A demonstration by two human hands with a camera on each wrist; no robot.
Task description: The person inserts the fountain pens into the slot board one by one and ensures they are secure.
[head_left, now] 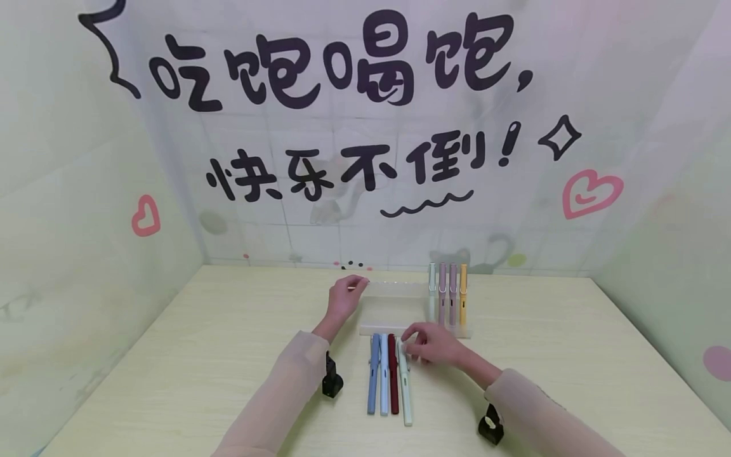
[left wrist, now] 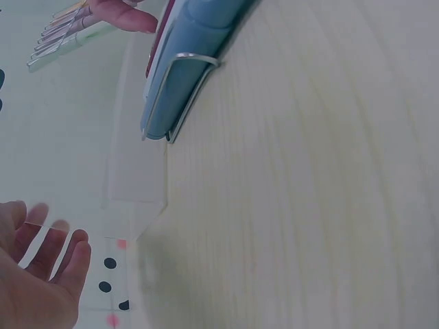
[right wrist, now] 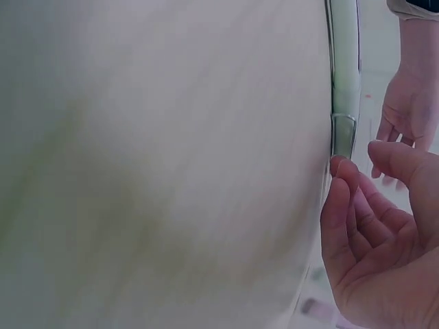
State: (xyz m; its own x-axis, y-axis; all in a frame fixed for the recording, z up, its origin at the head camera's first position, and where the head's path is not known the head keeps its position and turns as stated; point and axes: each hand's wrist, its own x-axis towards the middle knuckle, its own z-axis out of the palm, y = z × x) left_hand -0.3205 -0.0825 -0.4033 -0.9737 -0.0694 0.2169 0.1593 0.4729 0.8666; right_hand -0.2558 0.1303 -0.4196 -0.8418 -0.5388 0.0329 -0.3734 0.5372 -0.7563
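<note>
A clear pen stand (head_left: 394, 310) stands toward the back of the table, and my left hand (head_left: 345, 295) pinches its upper left edge. In the left wrist view the fingers lie about the see-through panel. In front of the stand lie a blue pen (head_left: 374, 377), a light blue pen (head_left: 384, 377), a dark red pen (head_left: 393, 374) and a pale green pen (head_left: 405, 387), side by side. My right hand (head_left: 434, 344) is at the cap end of the pale green one. In the right wrist view its bent fingertips (right wrist: 341, 166) touch or nearly touch that cap, with the thumb apart.
At the stand's right end, another pale green pen (head_left: 431, 292), two purple pens (head_left: 448, 295) and a yellow-orange pen (head_left: 463, 295) lean upright. A printed cloth wall (head_left: 365, 241) closes off the back of the pale wooden table (head_left: 228, 381); more cloth hangs at both sides.
</note>
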